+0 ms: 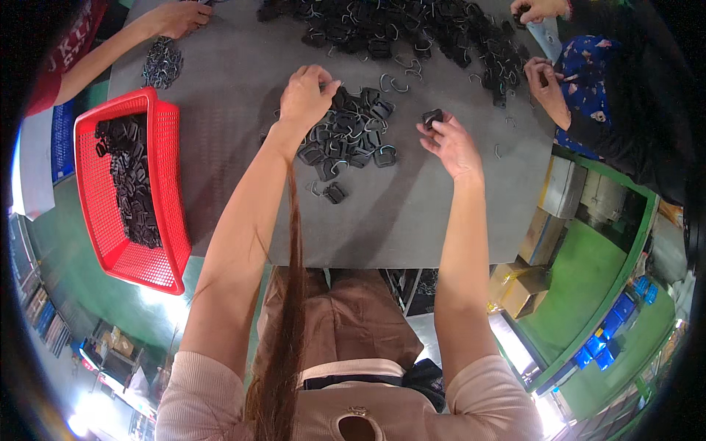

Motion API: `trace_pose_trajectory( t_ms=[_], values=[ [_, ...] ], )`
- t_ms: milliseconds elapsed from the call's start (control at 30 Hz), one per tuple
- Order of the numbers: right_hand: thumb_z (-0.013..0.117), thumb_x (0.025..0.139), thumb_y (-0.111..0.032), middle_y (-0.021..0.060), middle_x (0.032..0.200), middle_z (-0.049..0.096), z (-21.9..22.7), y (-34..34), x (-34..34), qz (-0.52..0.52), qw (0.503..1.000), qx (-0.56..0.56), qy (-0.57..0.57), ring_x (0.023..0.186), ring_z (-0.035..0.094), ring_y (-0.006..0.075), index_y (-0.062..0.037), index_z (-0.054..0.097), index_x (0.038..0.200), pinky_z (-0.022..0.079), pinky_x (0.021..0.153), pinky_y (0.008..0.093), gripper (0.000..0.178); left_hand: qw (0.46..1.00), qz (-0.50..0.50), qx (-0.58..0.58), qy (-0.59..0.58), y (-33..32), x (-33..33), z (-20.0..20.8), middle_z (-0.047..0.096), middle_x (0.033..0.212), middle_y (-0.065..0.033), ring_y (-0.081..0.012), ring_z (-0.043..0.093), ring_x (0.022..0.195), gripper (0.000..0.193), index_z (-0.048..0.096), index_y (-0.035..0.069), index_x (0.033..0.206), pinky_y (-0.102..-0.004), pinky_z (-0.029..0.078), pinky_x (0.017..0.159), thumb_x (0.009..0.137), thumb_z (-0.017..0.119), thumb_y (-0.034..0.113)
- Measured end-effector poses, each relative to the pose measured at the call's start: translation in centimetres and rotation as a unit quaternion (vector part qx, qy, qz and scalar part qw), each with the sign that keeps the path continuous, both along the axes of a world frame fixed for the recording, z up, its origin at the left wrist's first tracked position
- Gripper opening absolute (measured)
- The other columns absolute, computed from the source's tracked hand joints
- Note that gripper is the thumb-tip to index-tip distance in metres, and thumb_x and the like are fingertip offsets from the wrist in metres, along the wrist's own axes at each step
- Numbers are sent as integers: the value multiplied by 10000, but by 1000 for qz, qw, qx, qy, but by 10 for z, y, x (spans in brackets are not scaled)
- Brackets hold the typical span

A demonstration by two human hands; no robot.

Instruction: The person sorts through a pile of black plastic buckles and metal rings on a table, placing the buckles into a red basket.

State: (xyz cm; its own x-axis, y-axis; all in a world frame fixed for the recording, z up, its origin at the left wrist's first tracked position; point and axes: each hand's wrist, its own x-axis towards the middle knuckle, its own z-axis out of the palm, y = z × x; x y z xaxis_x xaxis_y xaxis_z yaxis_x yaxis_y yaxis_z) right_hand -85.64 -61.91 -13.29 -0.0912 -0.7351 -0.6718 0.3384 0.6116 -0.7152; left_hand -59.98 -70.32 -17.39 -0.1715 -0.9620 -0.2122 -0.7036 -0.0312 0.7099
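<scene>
A small black plastic piece is pinched between the thumb and fingers of my right hand, held over the table to the right of a pile. My left hand is closed, its fingertips curled at the pile's upper left edge. What those fingers hold, if anything, is hidden. Between my hands lies the pile of black plastic parts with metal wire hooks. One black part sits apart from it, on the near side.
A red plastic basket of black parts stands at the table's left edge. A bigger heap of black parts covers the far side. Loose wire hooks lie far left. Co-workers' hands reach in at left and right. Cardboard boxes stand below right.
</scene>
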Motion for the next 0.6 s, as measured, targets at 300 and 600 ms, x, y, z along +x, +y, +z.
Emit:
trace_pose_trajectory(
  t_ms=[300,600],
  values=[
    [753,597,-328,169,902,607,-24,-28,75,238,810,-92,528,812,592,314,-45,558,874,460,659,395,441,960,-145,-236,-31,48,-1,-1,459,1187,-108,-299,401,1131,446,479,91,1154,-404,351,924,740,615,189],
    [650,755,-175,11,726,580,5,-15,23,40,989,-54,-131,642,535,111,-67,595,841,357,477,200,148,913,126,216,324,23,44,37,600,888,-23,-111,560,757,233,551,67,1035,-258,453,677,886,495,237]
  ],
)
